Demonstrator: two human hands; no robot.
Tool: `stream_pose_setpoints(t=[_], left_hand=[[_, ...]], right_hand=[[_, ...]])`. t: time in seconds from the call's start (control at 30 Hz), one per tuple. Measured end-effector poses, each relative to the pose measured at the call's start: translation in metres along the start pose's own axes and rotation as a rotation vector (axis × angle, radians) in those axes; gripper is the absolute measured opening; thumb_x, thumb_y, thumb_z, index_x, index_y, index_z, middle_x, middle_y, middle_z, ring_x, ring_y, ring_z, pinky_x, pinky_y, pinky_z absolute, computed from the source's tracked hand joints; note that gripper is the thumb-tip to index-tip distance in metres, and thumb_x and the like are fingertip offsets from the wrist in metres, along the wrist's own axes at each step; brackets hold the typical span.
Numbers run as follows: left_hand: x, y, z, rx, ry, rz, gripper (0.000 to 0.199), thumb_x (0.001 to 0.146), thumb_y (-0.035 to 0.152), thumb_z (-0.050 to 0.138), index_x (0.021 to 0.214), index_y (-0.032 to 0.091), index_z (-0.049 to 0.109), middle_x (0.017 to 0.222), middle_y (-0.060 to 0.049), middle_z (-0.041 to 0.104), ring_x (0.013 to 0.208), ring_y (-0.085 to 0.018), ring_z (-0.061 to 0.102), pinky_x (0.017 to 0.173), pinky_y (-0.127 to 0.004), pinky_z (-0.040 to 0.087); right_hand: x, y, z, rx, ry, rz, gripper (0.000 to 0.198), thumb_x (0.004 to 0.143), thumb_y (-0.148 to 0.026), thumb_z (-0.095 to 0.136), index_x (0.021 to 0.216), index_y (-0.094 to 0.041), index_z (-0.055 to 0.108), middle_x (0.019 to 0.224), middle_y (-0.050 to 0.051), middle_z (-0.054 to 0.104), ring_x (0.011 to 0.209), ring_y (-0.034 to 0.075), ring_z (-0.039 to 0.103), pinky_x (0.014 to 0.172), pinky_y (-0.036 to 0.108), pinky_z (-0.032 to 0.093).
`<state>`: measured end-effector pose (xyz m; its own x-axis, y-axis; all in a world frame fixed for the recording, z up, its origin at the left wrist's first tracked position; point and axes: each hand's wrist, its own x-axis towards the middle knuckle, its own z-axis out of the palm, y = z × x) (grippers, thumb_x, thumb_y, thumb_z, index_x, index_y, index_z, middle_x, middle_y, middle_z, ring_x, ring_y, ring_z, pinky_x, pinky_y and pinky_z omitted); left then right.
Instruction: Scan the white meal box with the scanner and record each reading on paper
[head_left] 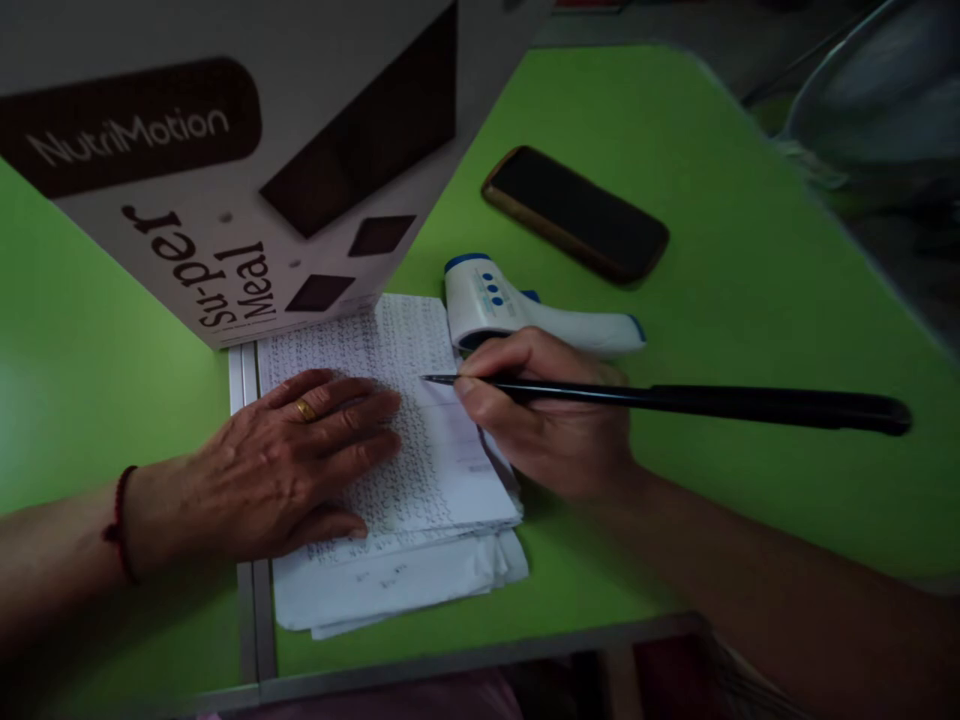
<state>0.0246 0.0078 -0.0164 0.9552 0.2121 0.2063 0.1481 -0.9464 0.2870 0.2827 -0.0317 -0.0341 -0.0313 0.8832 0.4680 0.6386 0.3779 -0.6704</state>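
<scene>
My left hand (292, 465) lies flat with its fingers stretched over a stack of handwritten paper sheets (427, 470). It wears a gold ring (306, 410), and a dark red cord bracelet (120, 525) circles the wrist. Pinched between thumb and fingers of my right hand (551, 410) is a black pen (720, 400), its long body pointing to the right. The pen's tip is over the top sheet, right of the dense lines of writing; whether it touches the paper I cannot tell. Just beyond my right hand lies a white and blue infrared thermometer (525, 310).
A large white box (262, 180) printed "NutriMotion Su-per Meal" stands behind the papers. Toward the back right rests a smartphone (577, 215) in a brown case. The green table (750, 280) has a metal seam (247, 600) left of the papers and a slanting right edge.
</scene>
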Motion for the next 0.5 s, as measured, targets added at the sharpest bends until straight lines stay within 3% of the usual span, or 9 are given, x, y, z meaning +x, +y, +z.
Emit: stream_pose_setpoints(t=[0.5], left_hand=[[-0.0006,-0.0003,0.0003,-0.008,0.003,0.000,0.060,0.110,0.054,0.038,0.141,0.007,0.056,0.154,-0.020,0.052,0.143,-0.035,0.048,0.121,-0.055,0.038]], right_hand=[[0.0011,0.0009,-0.0021,0.007,-0.010,-0.001,0.013,0.080,-0.018,0.062,0.071,-0.027,0.059,0.060,-0.004,0.062,0.050,0.014,0.056,0.047,0.028,0.048]])
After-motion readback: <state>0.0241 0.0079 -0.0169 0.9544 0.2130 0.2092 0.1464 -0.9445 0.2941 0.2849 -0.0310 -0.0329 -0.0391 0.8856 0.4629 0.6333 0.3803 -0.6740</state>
